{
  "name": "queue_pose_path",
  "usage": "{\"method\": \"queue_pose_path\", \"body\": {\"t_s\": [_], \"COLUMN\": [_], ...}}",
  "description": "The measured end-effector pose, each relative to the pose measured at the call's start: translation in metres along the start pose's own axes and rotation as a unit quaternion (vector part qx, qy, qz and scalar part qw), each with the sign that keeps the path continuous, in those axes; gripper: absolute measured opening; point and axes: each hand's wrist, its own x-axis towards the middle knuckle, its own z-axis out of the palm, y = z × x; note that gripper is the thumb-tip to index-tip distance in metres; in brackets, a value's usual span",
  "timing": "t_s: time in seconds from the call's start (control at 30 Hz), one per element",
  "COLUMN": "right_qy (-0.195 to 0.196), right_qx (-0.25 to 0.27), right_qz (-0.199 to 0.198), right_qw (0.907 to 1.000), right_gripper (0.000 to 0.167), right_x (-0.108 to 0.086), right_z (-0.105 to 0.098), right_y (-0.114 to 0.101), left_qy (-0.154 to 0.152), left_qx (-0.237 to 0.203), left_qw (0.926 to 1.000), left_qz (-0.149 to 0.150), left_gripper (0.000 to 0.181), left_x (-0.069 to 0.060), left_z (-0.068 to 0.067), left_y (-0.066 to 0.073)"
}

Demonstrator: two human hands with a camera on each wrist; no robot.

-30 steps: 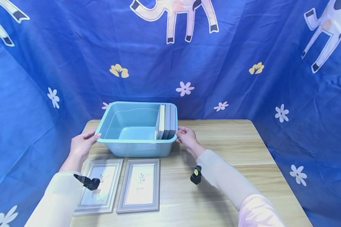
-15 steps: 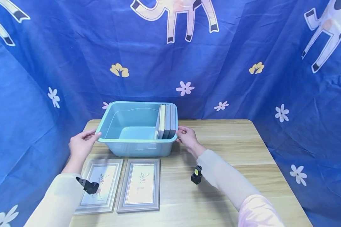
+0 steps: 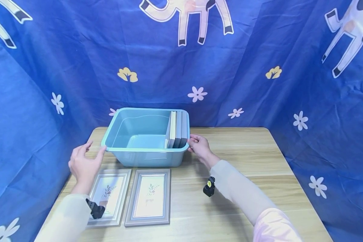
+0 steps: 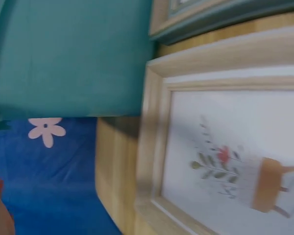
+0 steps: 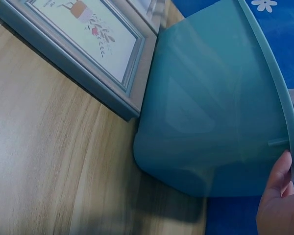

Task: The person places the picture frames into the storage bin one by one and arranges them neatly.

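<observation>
A light blue plastic basin (image 3: 148,158) stands toward the back of the table. My right hand (image 3: 199,148) pinches its rim at the front right corner, thumb outside, as the right wrist view also shows. My left hand (image 3: 84,165) is at the front left corner, fingers spread and off the rim; the thumb tip is close to the rim, and I cannot tell whether it touches. Inside the basin, several thin flat pieces (image 3: 177,129) with grey and cream edges stand upright against the right wall; their faces are hidden.
Two picture frames, a left one (image 3: 116,188) partly covered by the left wrist camera and a right one (image 3: 150,198), lie face up in front of the basin. The wooden table (image 3: 245,151) extends to the right. A blue printed cloth (image 3: 157,74) encloses the back and sides.
My left hand has let go of the basin's rim, its fingers spreading and drawing back toward the front left. The right hand and the basin have stayed in place.
</observation>
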Motion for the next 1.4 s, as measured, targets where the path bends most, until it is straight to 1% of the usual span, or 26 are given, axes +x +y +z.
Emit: {"method": "queue_pose_path", "body": {"t_s": [0.07, 0.2, 0.3, 0.37, 0.47, 0.53, 0.7, 0.8, 0.93, 0.97, 1.07, 1.17, 1.27, 1.4], "right_qy": [0.000, -0.003, -0.005, -0.004, -0.002, -0.001, -0.001, 0.000, -0.001, -0.002, -0.003, -0.003, -0.003, -0.003], "right_qx": [0.001, 0.002, 0.001, 0.002, 0.003, 0.003, 0.004, 0.005, 0.001, 0.000, -0.003, -0.002, -0.002, -0.003], "right_qz": [-0.001, -0.003, -0.003, -0.002, 0.000, -0.001, 0.000, 0.001, 0.003, 0.004, 0.006, 0.008, 0.006, 0.003], "right_qw": [1.0000, 1.0000, 1.0000, 1.0000, 1.0000, 1.0000, 1.0000, 1.0000, 1.0000, 1.0000, 1.0000, 1.0000, 1.0000, 1.0000], "right_gripper": [0.037, 0.037, 0.037, 0.037, 0.037, 0.037, 0.036, 0.036, 0.036, 0.037, 0.037, 0.038, 0.038, 0.038], "right_x": [0.000, 0.000, 0.000, 0.000, 0.001, 0.001, 0.001, 0.001, 0.002, 0.002, 0.001, 0.001, 0.001, 0.001], "right_z": [0.000, 0.000, -0.001, -0.001, -0.001, -0.001, 0.000, 0.000, 0.000, 0.000, 0.000, -0.001, -0.001, -0.002], "right_y": [0.000, 0.000, 0.000, 0.001, 0.001, 0.001, 0.001, 0.001, 0.001, 0.001, 0.001, 0.001, 0.001, 0.002], "left_qy": [-0.008, -0.024, -0.037, -0.053, -0.089, -0.114, -0.164, -0.192, -0.223, -0.234, -0.261, -0.285, -0.301, -0.324], "left_qx": [0.011, 0.044, 0.063, 0.075, 0.096, 0.107, 0.134, 0.156, 0.175, 0.180, 0.200, 0.211, 0.209, 0.216], "left_qw": [0.9999, 0.9986, 0.9970, 0.9951, 0.9897, 0.9850, 0.9716, 0.9609, 0.9485, 0.9441, 0.9311, 0.9205, 0.9158, 0.9063], "left_qz": [-0.001, -0.015, -0.026, -0.037, -0.058, -0.072, -0.106, -0.124, -0.141, -0.146, -0.157, -0.165, -0.164, -0.164], "left_gripper": [0.065, 0.088, 0.100, 0.107, 0.117, 0.122, 0.129, 0.132, 0.136, 0.137, 0.139, 0.141, 0.141, 0.141], "left_x": [-0.004, -0.012, -0.017, -0.021, -0.027, -0.030, -0.040, -0.045, -0.050, -0.051, -0.055, -0.059, -0.062, -0.065], "left_z": [0.001, 0.003, 0.006, 0.007, 0.008, 0.008, 0.010, 0.012, 0.016, 0.016, 0.021, 0.025, 0.027, 0.030], "left_y": [-0.006, -0.018, -0.026, -0.030, -0.035, -0.037, -0.041, -0.041, -0.040, -0.040, -0.039, -0.038, -0.036, -0.033]}}
